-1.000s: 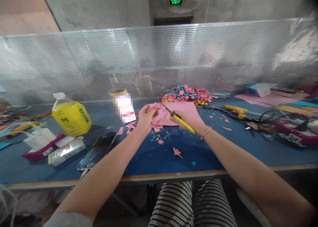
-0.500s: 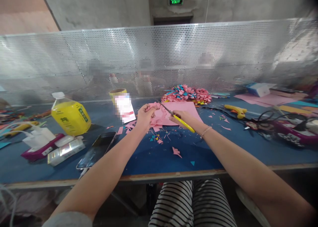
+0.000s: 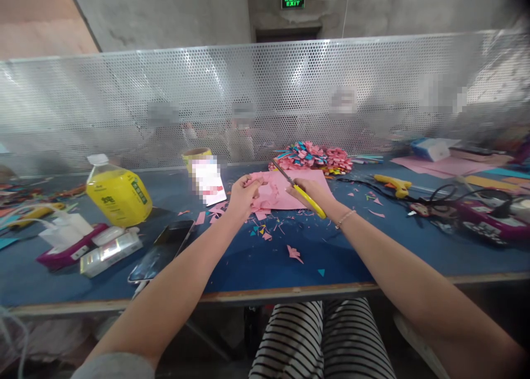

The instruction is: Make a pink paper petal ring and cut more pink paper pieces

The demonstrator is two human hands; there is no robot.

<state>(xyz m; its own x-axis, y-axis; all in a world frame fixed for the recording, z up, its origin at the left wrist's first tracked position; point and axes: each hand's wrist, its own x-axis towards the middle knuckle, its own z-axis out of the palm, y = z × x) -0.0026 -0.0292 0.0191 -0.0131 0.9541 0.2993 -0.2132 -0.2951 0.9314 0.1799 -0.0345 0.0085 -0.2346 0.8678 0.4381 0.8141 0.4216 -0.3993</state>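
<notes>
My left hand [image 3: 244, 194] is closed in a pinch on a small piece of pink paper [image 3: 260, 178]. Yellow-handled scissors [image 3: 308, 201] are gripped in my right hand [image 3: 313, 192], their dark blades pointing up and to the left, apart from the pinched piece. Beneath both hands lies a pink paper sheet [image 3: 312, 180] with loose pink cuttings on it. A heap of pink, blue and yellow paper fringes [image 3: 308, 157] sits just behind the sheet.
Left of my hands stand a lit phone [image 3: 209, 183], a tape roll [image 3: 194, 157] and a yellow-liquid bottle [image 3: 120, 194]. A dark phone [image 3: 161, 252] lies near my left forearm. Rightward are a yellow glue gun [image 3: 393, 185] and a purple power strip [image 3: 488, 221]. A perforated metal screen [image 3: 265, 91] rises behind.
My right hand has drawn the scissors slightly right, so the blades are now away from the paper in my left hand. My left hand has barely shifted.
</notes>
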